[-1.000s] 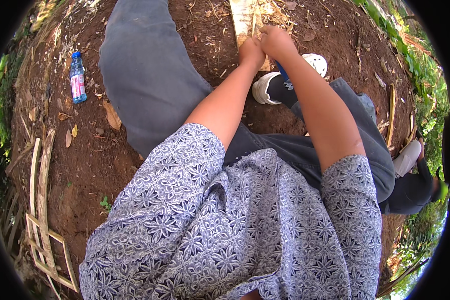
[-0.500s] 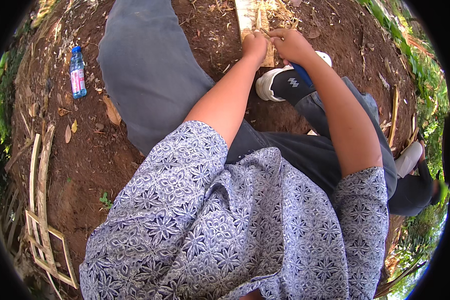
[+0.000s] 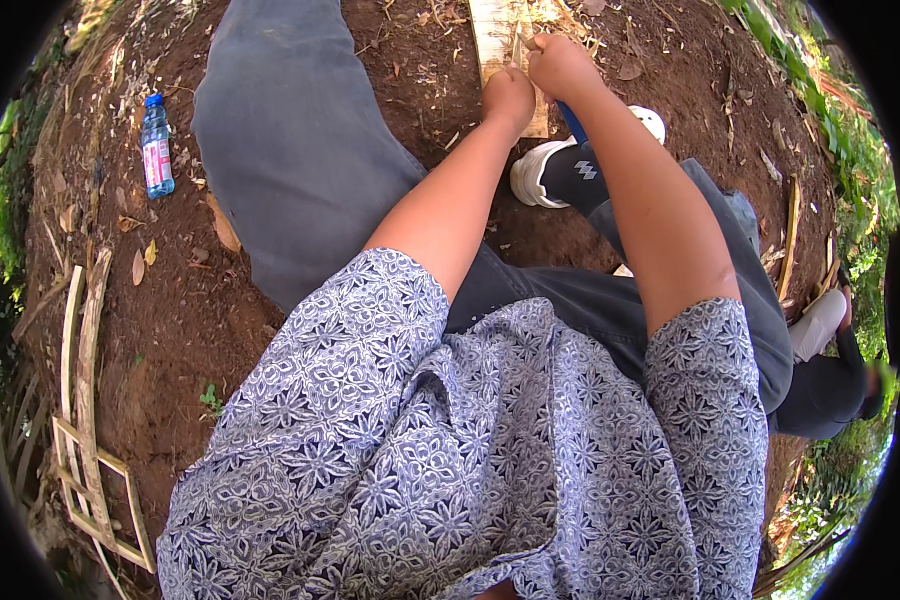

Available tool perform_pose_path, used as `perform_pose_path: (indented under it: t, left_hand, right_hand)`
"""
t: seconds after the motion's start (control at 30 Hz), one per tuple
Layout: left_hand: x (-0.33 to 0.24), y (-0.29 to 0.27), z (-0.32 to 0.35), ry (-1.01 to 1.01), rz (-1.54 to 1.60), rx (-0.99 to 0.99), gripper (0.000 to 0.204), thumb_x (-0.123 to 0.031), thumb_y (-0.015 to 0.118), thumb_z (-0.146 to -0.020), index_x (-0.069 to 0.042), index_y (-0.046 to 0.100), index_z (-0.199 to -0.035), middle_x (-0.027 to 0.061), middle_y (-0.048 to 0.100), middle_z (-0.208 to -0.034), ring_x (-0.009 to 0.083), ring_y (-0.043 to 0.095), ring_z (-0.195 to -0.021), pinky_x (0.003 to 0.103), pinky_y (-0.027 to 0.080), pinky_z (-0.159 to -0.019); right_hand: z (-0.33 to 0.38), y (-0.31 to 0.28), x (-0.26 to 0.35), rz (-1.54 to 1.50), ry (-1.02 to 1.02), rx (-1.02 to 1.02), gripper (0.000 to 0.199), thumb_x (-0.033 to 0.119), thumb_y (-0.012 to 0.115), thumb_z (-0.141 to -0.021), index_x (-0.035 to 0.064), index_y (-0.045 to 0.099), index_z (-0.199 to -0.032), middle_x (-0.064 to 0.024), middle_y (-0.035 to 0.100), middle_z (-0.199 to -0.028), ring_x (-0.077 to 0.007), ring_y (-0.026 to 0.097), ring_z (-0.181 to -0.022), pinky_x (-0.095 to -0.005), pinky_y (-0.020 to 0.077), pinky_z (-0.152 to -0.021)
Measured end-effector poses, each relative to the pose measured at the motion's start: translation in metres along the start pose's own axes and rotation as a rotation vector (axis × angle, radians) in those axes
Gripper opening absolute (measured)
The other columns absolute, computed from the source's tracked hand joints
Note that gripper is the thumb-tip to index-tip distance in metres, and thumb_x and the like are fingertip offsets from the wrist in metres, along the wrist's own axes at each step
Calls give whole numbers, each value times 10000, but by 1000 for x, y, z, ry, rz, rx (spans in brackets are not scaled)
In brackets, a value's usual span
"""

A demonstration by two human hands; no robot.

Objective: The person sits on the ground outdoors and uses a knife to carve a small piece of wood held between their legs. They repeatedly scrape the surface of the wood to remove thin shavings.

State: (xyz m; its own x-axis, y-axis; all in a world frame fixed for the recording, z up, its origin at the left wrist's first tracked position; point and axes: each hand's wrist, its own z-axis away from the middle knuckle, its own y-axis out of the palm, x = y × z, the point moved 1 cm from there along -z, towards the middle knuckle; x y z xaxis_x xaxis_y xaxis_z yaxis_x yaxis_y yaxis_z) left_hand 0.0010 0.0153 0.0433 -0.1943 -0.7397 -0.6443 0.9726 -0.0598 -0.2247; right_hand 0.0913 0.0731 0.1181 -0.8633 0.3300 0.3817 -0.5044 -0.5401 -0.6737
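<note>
Above the board (image 3: 492, 40), my two hands are close together. My left hand (image 3: 510, 98) is closed around the lower end of a thin pale wood strip (image 3: 516, 48), which points away from me. My right hand (image 3: 562, 68) is wrapped round a blue-handled knife (image 3: 573, 122); its handle sticks out below the fist toward my forearm. A short dull blade (image 3: 530, 44) shows at the far side of that hand, beside the strip. The fingers hide most of the knife and the strip's near end.
On the brown soil to the left stands a blue-capped plastic bottle (image 3: 156, 148). A wooden frame of strips (image 3: 88, 400) lies at lower left. My bent leg (image 3: 290, 130) and white shoe (image 3: 538, 172) flank the board. Another person (image 3: 825, 385) is at the right edge.
My right hand with the knife has moved up and slightly left, farther along the strip. The left hand has stayed nearly in place, still closed on the strip.
</note>
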Motion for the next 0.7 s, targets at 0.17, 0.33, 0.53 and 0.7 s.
perform_pose_path:
  t: [0.17, 0.33, 0.53, 0.7]
  left_hand:
    - [10, 4, -4, 49, -24, 13, 483, -345, 377, -1047, 14, 700, -1050, 289, 699, -1058, 479, 659, -1016, 535, 507, -894]
    - [16, 10, -8, 98, -18, -35, 446, -331, 387, -1047, 8, 675, -1021, 284, 700, -1000, 478, 662, -987, 542, 512, -874]
    - [9, 8, -3, 195, -134, -76, 435, -322, 387, -1058, 6, 666, -996, 276, 703, -991, 469, 669, -977, 538, 520, -846]
    - [13, 7, -7, 207, -116, -54, 440, -330, 378, -1072, -2, 663, -1001, 264, 708, -1002, 461, 673, -973, 531, 524, -832]
  right_hand:
    - [-4, -11, -21, -34, -51, 99, 321, 182, 561, -918, 80, 697, -1190, -140, 705, -689, -216, 685, -523, -363, 573, -602]
    - [35, -21, -14, -47, -102, 149, 351, 225, 565, -949, 38, 691, -1219, -131, 682, -649, -220, 668, -496, -373, 555, -559]
    - [48, -25, 1, 36, -86, 153, 340, 283, 559, -986, 30, 715, -1152, -139, 654, -586, -245, 672, -502, -394, 563, -581]
    - [40, -10, 6, 85, -98, 108, 309, 299, 583, -983, 41, 713, -1092, -146, 687, -643, -252, 675, -512, -390, 572, -600]
